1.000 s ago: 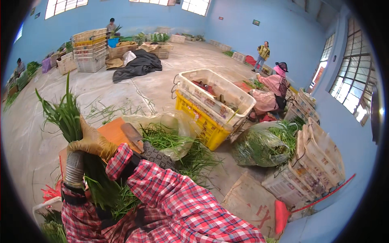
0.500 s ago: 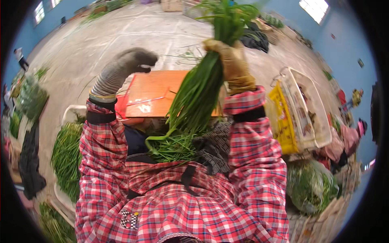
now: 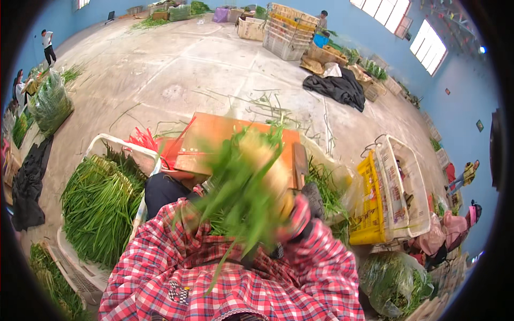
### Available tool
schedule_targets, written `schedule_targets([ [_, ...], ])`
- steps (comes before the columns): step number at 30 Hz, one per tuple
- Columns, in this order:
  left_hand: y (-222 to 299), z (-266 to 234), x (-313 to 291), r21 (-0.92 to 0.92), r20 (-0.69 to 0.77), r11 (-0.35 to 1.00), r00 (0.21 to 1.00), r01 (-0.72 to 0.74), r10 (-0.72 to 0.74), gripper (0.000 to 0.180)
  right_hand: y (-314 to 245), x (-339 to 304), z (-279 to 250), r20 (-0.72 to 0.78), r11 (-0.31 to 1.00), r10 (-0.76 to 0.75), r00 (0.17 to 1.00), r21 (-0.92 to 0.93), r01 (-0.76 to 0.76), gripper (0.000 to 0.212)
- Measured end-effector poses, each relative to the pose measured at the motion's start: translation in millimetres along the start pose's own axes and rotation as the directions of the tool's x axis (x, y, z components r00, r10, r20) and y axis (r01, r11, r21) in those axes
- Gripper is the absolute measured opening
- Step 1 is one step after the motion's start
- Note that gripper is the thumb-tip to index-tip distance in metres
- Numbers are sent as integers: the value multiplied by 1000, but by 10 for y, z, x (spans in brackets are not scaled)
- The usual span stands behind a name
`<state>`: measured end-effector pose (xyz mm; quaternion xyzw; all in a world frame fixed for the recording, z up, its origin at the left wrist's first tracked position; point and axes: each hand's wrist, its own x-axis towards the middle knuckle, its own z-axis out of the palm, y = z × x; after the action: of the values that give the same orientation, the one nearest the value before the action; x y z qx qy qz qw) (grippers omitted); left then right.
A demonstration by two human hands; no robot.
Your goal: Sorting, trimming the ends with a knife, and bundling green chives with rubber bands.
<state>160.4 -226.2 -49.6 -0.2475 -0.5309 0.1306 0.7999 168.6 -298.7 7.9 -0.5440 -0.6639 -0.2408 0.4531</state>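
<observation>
A loose bunch of long green chives is held up in front of my chest, smeared by motion, with its leaves hanging toward my lap. My right hand, in a tan glove, is closed round it, though blur softens the fingers. My left hand is hidden behind the leaves; only its red plaid sleeve shows. Just beyond the bunch is an orange board, partly covered by it. More cut greens lie in my lap beneath.
At my left stands a white crate full of chives. Red ties lie by the board. On the right are a yellow basket and a white basket, above a plastic bag of greens. Other people are farther off.
My right hand has brought the chives down and closer to my chest. My left hand, raised and empty before, has come in behind the bunch. The view has tilted up.
</observation>
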Motion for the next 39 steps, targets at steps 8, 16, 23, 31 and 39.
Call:
schedule_targets([
  [8,599,754,-119,13,-932,413,161,911,-324,80,-675,-925,597,549,948,-171,818,-134,288,61],
  [16,972,631,-504,22,-987,183,51,983,-154,44,-784,-1178,651,575,996,-57,817,84,10,47],
  [23,715,659,-345,-83,-990,234,-53,969,-131,52,-806,-1306,-482,499,622,373,782,491,-610,37],
  [31,676,449,-214,-156,-980,67,-146,985,-134,62,-533,-2062,-1016,305,-190,903,304,916,-355,96],
  [39,522,512,-341,-311,-940,-150,-327,938,-95,61,-435,-2376,-1172,168,-130,979,112,949,-286,71],
])
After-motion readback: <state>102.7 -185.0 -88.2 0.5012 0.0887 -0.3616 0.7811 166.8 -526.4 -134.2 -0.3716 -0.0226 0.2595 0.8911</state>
